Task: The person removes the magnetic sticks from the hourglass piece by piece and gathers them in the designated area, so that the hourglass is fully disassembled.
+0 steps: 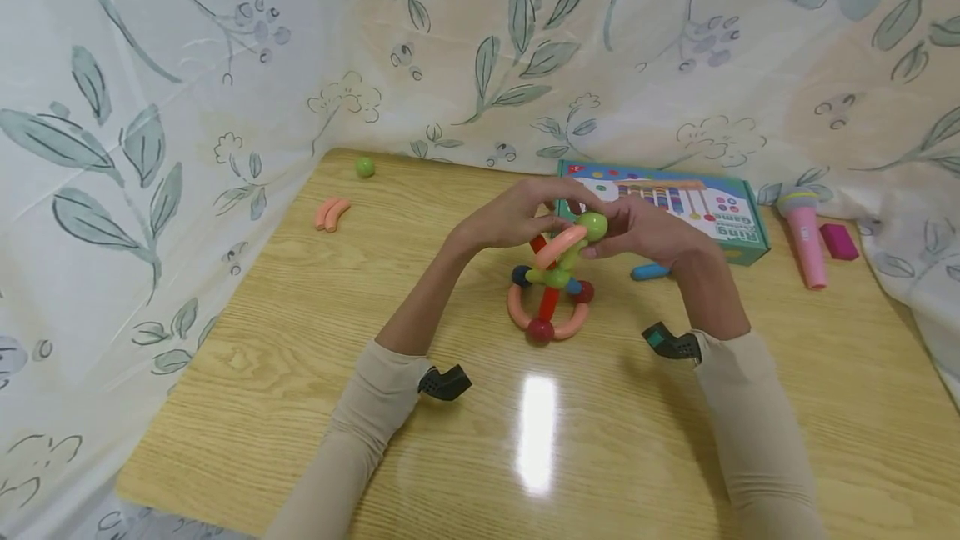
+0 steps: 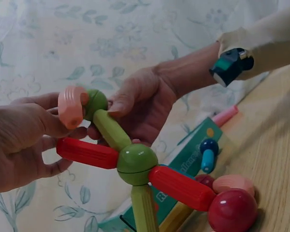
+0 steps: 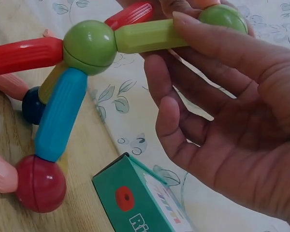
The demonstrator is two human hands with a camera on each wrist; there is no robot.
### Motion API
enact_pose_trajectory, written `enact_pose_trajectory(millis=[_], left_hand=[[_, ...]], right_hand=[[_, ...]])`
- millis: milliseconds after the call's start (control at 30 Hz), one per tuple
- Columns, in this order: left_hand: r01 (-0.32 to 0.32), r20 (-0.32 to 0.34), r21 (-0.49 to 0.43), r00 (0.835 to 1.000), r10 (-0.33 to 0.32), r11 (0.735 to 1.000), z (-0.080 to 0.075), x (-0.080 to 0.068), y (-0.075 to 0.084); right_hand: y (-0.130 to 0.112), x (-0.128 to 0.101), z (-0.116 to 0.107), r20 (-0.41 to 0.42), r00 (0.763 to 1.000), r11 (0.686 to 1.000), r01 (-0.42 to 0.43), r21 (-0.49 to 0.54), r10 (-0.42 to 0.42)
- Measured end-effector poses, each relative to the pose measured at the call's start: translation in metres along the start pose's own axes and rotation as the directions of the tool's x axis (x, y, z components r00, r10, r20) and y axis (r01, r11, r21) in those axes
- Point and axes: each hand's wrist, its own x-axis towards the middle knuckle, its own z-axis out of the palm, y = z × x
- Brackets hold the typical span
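A structure of coloured balls and rods stands on the wooden table, around a central green ball (image 2: pixel 137 164) with red, light green and blue rods joined to it. At its base, curved salmon pieces (image 1: pixel 517 307) link red and dark blue balls. My left hand (image 1: pixel 513 215) pinches a curved salmon piece (image 2: pixel 71 106) at the top, beside the upper green ball (image 1: pixel 592 227). The right hand (image 1: pixel 648 227) pinches the upper light green rod (image 3: pixel 147 36) near that ball, its thumb lying along the rod. A red rod (image 2: pixel 87 152) sticks out below the left hand.
Behind the hands lies a green toy box (image 1: pixel 738 223). A blue rod (image 1: pixel 649 272) is close to it. Rightward are a pink toy microphone (image 1: pixel 806 244) and a magenta block (image 1: pixel 838 242). Two curved salmon pieces (image 1: pixel 331 213) and a green ball (image 1: pixel 365 167) lie at the far left.
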Motion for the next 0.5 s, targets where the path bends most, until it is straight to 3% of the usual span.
enact_pose_trajectory(millis=[133,333,500], left_hand=[[0.049,0.011,0.031,0.999,-0.049,0.998,-0.003,-0.004,-0.001],[0.21,-0.007,0.137,0.978,-0.211,0.968,-0.013,-0.015,-0.001],[0.231,0.059,0.246,0.966,-0.252,0.941,-0.014,-0.024,0.012]], right_hand=[[0.0,-0.001,0.001,0.02,1.0,1.0,0.0,0.001,0.0],[-0.002,-0.003,0.002,0.031,1.0,1.0,-0.003,0.008,0.003],[-0.003,-0.004,0.003,0.022,0.999,0.998,0.028,-0.062,-0.027]])
